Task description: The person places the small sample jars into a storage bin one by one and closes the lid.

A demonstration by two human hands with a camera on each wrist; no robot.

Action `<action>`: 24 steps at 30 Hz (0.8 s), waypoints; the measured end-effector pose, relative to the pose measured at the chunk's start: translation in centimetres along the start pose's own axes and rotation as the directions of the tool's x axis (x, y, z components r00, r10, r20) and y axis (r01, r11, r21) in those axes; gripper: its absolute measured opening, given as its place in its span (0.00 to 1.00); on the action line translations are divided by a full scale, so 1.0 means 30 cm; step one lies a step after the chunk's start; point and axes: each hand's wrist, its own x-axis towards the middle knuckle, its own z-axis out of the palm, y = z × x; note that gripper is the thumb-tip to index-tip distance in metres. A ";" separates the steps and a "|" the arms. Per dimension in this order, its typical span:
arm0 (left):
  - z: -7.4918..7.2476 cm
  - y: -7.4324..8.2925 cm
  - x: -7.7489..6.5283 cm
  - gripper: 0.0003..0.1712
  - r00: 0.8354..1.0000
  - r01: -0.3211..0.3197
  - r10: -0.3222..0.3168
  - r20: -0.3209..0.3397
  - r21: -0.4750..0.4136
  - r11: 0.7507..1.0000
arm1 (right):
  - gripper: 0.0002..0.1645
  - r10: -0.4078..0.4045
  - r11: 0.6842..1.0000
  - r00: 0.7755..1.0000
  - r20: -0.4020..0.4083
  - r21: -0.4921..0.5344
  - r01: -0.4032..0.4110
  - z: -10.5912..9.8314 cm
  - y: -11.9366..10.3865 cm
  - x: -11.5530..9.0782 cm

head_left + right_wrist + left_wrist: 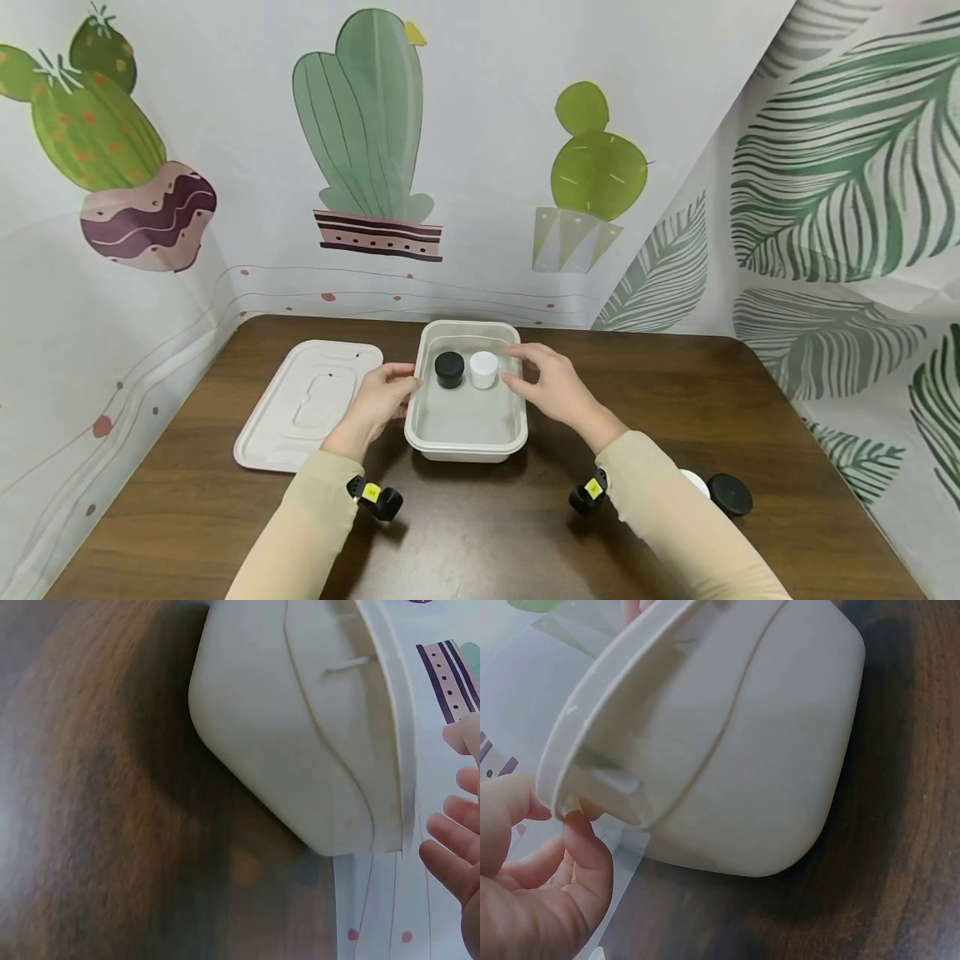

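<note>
A pale rectangular plastic container (pixel 465 421) stands on the table, with a black round jar (pixel 449 369) and a white round jar (pixel 483 369) side by side inside. My left hand (pixel 378 400) pinches its left rim between thumb and fingers; the left wrist view shows the fingertips (pixel 577 817) under the lip. Over the right rim, my right hand (pixel 557 387) reaches with fingers spread toward the white jar. In the right wrist view, its loosely bent fingers (pixel 454 840) stand apart from the container's rim. Whether it touches the white jar I cannot tell.
A white rectangular lid (pixel 273 417) lies on the table to the left, partly behind my left hand. By my right forearm are a black round lid (pixel 730 495) and a white round piece (pixel 694 482), partly hidden by the sleeve. A cactus-printed wall covering (pixel 487 167) backs the table.
</note>
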 end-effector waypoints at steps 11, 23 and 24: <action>-0.001 0.007 0.003 0.23 1.000 -0.008 0.008 0.010 0.003 1.000 | 0.25 0.079 0.997 0.997 0.022 -0.019 -0.079 -0.065 0.030 -0.057; -0.006 0.006 -0.017 0.23 1.000 -0.003 0.003 0.011 0.008 1.000 | 0.27 0.125 0.992 0.992 0.029 -0.036 -0.124 -0.121 0.060 -0.123; -0.006 0.007 -0.020 0.23 1.000 -0.003 0.003 0.011 0.008 1.000 | 0.28 0.123 0.992 0.992 0.029 -0.040 -0.122 -0.124 0.062 -0.127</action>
